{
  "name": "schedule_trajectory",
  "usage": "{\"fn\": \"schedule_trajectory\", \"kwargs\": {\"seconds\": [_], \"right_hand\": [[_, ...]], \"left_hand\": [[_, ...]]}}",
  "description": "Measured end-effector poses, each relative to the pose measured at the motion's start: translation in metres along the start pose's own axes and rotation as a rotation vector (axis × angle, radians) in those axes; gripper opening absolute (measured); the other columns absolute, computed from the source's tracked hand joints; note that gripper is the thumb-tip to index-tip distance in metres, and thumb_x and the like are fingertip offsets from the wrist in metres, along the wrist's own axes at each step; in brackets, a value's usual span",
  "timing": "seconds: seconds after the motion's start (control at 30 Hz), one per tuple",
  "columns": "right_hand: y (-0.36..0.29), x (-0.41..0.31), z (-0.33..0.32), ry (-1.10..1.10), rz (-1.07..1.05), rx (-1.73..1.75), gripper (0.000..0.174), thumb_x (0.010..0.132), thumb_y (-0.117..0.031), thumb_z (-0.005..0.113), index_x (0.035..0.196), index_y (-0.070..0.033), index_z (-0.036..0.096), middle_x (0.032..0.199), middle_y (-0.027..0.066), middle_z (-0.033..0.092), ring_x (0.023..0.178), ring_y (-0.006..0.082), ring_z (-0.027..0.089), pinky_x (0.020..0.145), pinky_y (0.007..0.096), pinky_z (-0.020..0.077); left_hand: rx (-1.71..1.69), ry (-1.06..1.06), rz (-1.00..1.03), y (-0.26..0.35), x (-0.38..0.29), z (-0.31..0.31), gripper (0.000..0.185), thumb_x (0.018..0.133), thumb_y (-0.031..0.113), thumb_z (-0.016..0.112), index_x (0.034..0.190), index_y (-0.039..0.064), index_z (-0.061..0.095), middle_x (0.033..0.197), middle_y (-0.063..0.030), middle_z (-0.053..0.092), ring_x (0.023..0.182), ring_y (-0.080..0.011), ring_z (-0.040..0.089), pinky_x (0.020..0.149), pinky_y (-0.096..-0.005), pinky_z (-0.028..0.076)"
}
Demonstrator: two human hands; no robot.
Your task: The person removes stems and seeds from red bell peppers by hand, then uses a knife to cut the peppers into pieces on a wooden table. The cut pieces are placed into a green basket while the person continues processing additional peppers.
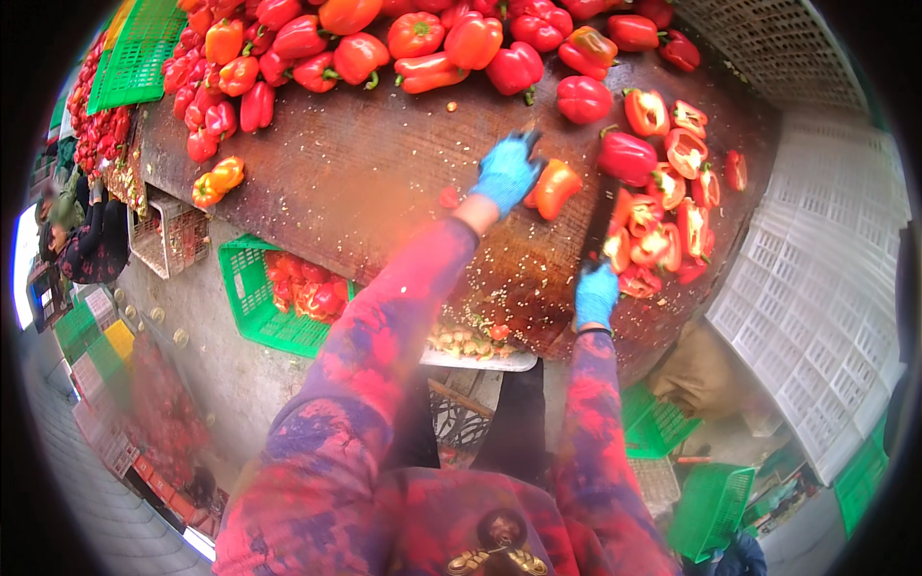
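My left hand (506, 173), in a blue knit glove with dark fingertips, is over the wooden table and blurred. Its fingers are apart, with nothing seen in them. Just right of it lies an orange-red bell pepper (556, 189); whether they touch is unclear. My right hand (596, 294), gloved alike, grips what looks like a knife, its dark blade (599, 216) pointing away from me. Right of the blade lie several cut bell pepper pieces (666, 245), pale insides showing. A whole red bell pepper (628, 158) sits by the blade's far end.
Whole red peppers (432, 43) are heaped along the far side of the wooden table (346, 158). A green crate (252, 317) with red peppers stands below the near edge, beside a white tray (482, 360) of scraps. White crates (807, 288) rise at right. Another person (90, 245) is at far left.
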State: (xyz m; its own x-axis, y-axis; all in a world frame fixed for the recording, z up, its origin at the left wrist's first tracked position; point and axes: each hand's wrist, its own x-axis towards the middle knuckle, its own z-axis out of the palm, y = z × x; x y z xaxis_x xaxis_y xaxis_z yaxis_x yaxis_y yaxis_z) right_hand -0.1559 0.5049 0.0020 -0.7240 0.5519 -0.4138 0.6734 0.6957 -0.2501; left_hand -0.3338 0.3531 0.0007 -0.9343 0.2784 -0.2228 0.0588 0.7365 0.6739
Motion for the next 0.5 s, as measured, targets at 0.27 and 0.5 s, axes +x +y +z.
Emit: {"fn": "schedule_trajectory", "kwargs": {"seconds": [0.27,0.5], "right_hand": [[0.056,0.024,0.001,-0.001,0.062,0.093,0.031,0.076,-0.027,0.055,0.088,0.001,0.052,0.078,0.0257,0.058,0.077,0.0421,0.056,0.063,0.0453,0.0446],[0.045,0.021,-0.008,-0.044,0.065,0.066,0.032,0.078,-0.03,0.054,0.089,0.0,0.052,0.077,0.0262,0.057,0.076,0.043,0.055,0.064,0.0476,0.0443]], "left_hand": [[0.177,-0.056,0.234,0.045,0.112,0.022,0.053,0.071,0.023,0.057,0.121,0.021,0.041,0.119,-0.0192,0.039,0.094,-0.0398,0.051,0.077,-0.045,0.045],[0.282,-0.067,0.005,0.01,-0.007,0.004,0.055,0.069,0.02,0.063,0.12,0.017,0.044,0.121,-0.0206,0.039,0.097,-0.0411,0.05,0.082,-0.0422,0.044]]}}
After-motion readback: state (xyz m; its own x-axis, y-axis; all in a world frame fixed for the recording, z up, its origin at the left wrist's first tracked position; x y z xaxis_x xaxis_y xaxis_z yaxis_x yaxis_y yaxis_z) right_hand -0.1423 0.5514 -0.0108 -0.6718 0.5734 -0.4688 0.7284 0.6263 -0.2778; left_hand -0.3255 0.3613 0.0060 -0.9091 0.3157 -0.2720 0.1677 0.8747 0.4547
